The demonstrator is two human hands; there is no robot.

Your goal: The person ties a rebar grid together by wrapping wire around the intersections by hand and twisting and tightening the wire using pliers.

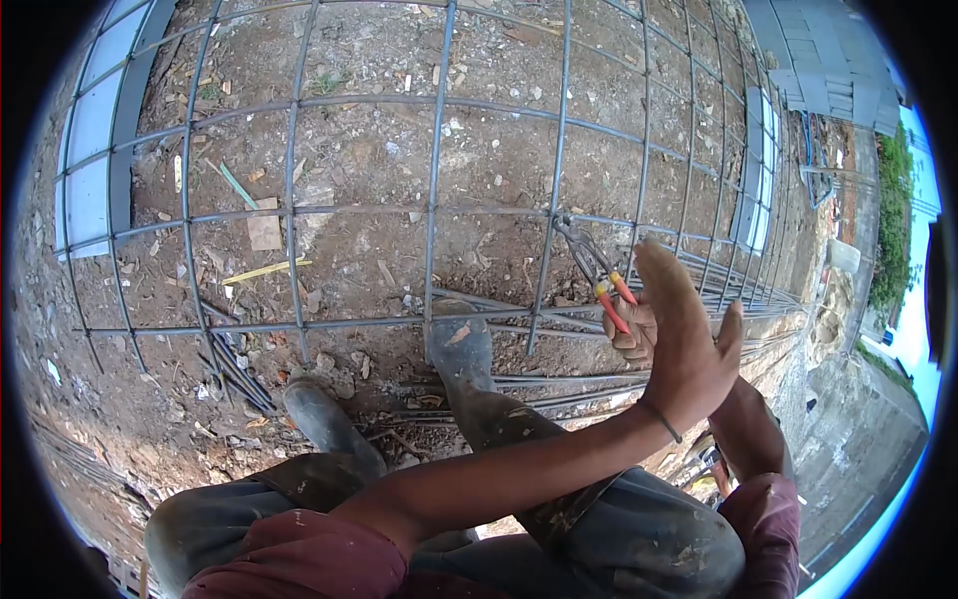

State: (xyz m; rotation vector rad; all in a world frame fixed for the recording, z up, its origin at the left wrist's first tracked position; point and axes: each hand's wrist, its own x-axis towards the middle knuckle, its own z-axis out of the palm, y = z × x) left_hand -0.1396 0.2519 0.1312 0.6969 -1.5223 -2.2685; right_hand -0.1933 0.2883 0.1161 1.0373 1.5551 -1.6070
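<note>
My right hand (639, 334) is closed around the red-and-yellow handles of a pair of pliers (589, 258). The head of the pliers meets a crossing of two bars in the steel rebar mesh (434, 210); whether the jaws grip anything there is too small to tell. In front of the right wrist passes my left hand (689, 334), raised, with its thumb apart from the stretched fingers. Nothing shows in that hand, and it hides part of the right arm. A dark band circles the left wrist.
Loose steel bars (569, 384) lie beside my boots (461, 349), partly under the mesh. Pale panels (85, 200) are under the left side of the mesh, and another panel (763, 170) is at the right. Wood scraps (264, 228) and stones litter the dirt.
</note>
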